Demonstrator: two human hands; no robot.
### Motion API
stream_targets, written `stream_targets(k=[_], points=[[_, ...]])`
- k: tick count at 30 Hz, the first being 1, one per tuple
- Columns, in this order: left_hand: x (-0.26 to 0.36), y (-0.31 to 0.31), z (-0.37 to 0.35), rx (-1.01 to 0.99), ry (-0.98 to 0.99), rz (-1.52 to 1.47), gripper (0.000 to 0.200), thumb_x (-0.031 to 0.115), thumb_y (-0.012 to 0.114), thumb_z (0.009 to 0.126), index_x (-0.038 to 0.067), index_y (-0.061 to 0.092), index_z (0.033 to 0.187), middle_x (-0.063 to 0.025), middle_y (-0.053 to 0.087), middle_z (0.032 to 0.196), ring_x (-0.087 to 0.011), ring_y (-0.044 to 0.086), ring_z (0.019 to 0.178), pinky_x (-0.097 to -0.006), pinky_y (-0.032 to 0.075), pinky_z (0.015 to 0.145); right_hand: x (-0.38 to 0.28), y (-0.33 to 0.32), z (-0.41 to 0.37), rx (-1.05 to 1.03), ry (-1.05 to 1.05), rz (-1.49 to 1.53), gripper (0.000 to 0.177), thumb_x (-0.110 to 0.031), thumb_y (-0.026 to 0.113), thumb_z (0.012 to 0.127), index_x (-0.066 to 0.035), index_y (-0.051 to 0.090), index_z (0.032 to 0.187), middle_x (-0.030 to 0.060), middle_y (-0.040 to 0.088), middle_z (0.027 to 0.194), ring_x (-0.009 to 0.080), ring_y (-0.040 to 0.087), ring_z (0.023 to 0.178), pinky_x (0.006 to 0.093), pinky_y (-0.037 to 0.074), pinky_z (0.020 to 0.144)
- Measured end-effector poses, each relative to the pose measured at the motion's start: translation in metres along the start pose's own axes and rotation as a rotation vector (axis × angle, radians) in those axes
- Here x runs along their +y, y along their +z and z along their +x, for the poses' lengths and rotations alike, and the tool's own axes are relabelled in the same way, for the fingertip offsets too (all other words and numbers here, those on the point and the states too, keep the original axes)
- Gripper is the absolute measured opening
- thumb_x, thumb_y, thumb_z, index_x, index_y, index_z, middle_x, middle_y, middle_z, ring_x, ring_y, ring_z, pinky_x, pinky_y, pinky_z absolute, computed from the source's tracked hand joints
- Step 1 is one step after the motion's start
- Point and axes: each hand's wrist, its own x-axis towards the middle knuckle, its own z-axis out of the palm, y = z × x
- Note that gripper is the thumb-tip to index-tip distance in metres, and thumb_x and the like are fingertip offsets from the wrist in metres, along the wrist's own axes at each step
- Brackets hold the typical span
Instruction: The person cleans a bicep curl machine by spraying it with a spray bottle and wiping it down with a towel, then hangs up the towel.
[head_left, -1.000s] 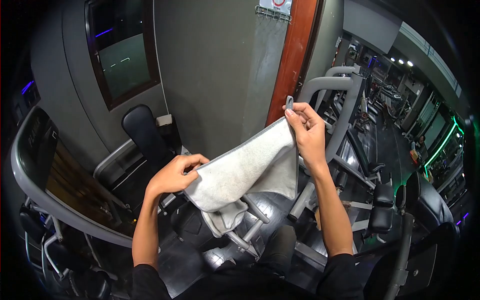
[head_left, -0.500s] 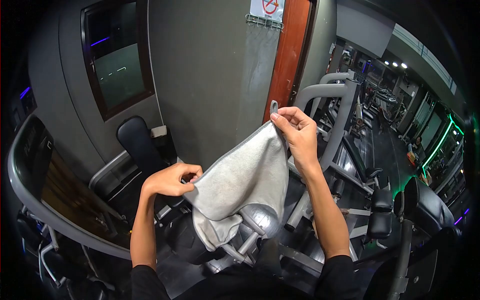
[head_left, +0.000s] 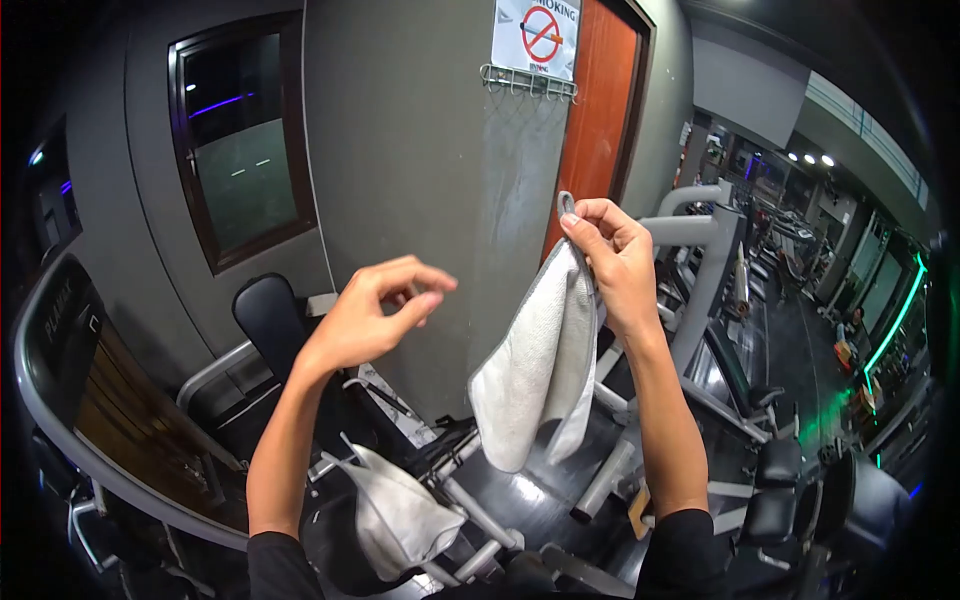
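Note:
A light grey towel (head_left: 530, 375) with a darker edge hangs from my right hand (head_left: 622, 262), which pinches one corner just below a small grey loop (head_left: 566, 203). Its lower part drapes freely in folds. My left hand (head_left: 378, 305) is in the air to the left of the towel, not touching it. The fingers of that hand are loosely curved and apart, with nothing in them. Below, a second pale cloth (head_left: 400, 515) with a grey edge lies crumpled over dark gym equipment.
On the grey wall ahead, a wire hook rack (head_left: 528, 83) is fixed under a no-smoking sign (head_left: 537, 38). A reddish door (head_left: 596, 110) stands beside it. Gym machine frames (head_left: 705, 270) are at the right, and a black padded seat back (head_left: 270, 318) is at the left.
My left hand has let go of the towel's edge and risen, so the towel now hangs from my right hand alone. The view has tilted up, and the second cloth shows fully.

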Motion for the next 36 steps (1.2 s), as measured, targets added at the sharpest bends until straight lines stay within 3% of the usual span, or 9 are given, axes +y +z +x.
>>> stream_targets(k=[6,9,14,22,26,29,30,32,36], points=[[-0.008,0.055,0.099,0.318,-0.037,-0.283,0.026,0.017,0.060,0.092,0.001,0.062,0.112,-0.0044,0.063,0.086,-0.0070,0.055,0.061,-0.0222,0.047,0.056,0.051,-0.014,0.057,-0.108,-0.018,0.146,0.012,-0.011,0.068,0.087,-0.001,0.062,0.090,-0.0030,0.058,0.072,-0.0009,0.048,0.062,0.0149,0.034,0.054],[-0.014,0.069,0.145,0.390,-0.032,-0.376,0.028,0.020,0.058,0.094,-0.002,0.060,0.110,-0.0062,0.062,0.091,-0.0072,0.055,0.061,-0.0223,0.046,0.057,0.073,-0.021,0.090,-0.206,-0.027,0.268,0.015,-0.012,0.068,0.087,0.001,0.063,0.093,0.0036,0.065,0.079,0.0042,0.057,0.069,0.0178,0.042,0.060],[-0.034,0.068,0.192,0.412,-0.086,-0.438,0.024,0.022,0.062,0.092,-0.001,0.062,0.099,-0.0051,0.062,0.088,-0.0058,0.054,0.059,-0.0211,0.046,0.055,0.106,-0.035,0.137,-0.253,-0.009,0.272,0.017,-0.016,0.070,0.085,0.000,0.066,0.090,0.0032,0.066,0.081,0.0050,0.059,0.070,0.0192,0.044,0.059],[-0.054,0.045,0.236,0.536,-0.098,0.009,0.026,0.021,0.060,0.091,-0.004,0.063,0.099,-0.0074,0.065,0.089,-0.0064,0.054,0.057,-0.0225,0.045,0.053,0.135,-0.018,0.197,-0.224,-0.006,0.203,0.020,-0.018,0.069,0.083,0.000,0.067,0.092,0.0026,0.066,0.077,0.0039,0.057,0.065,0.0197,0.043,0.055],[-0.062,0.028,0.261,0.588,-0.061,0.375,0.026,0.020,0.060,0.088,-0.004,0.065,0.097,-0.0091,0.067,0.078,-0.0106,0.058,0.057,-0.0253,0.046,0.055,0.148,-0.013,0.228,-0.184,-0.066,0.140,0.020,-0.018,0.070,0.081,0.000,0.069,0.090,0.0033,0.068,0.079,0.0067,0.058,0.065,0.0211,0.045,0.058],[-0.059,0.016,0.279,0.604,-0.098,0.530,0.025,0.022,0.061,0.083,-0.001,0.067,0.089,-0.0162,0.069,0.083,-0.0283,0.067,0.078,-0.0354,0.050,0.071,0.147,-0.008,0.250,-0.149,-0.036,0.143,0.020,-0.020,0.069,0.081,-0.002,0.070,0.090,0.0026,0.068,0.077,0.0057,0.057,0.064,0.0213,0.045,0.058],[-0.062,0.011,0.287,0.607,-0.100,0.538,0.025,0.022,0.061,0.083,-0.001,0.067,0.089,-0.0162,0.069,0.083,-0.0283,0.067,0.078,-0.0354,0.050,0.071,0.148,-0.006,0.257,-0.153,-0.037,0.150,0.020,-0.020,0.069,0.081,-0.002,0.070,0.090,0.0026,0.068,0.077,0.0057,0.057,0.064,0.0213,0.045,0.058],[-0.067,0.004,0.302,0.615,-0.126,0.603,0.028,0.024,0.060,0.086,-0.003,0.066,0.093,-0.0106,0.067,0.076,-0.0138,0.062,0.059,-0.0291,0.049,0.060,0.150,-0.001,0.272,-0.095,0.004,0.122,0.021,-0.021,0.070,0.080,-0.002,0.070,0.088,0.0017,0.068,0.074,0.0051,0.057,0.062,0.0217,0.045,0.057],[-0.073,-0.005,0.327,0.657,-0.188,0.538,0.028,0.025,0.060,0.087,-0.002,0.067,0.092,-0.0088,0.068,0.077,-0.0142,0.064,0.062,-0.0284,0.050,0.062,0.155,0.005,0.296,-0.041,0.012,0.167,0.021,-0.022,0.070,0.079,-0.002,0.069,0.086,0.0003,0.067,0.072,0.0053,0.057,0.059,0.0217,0.046,0.055]])
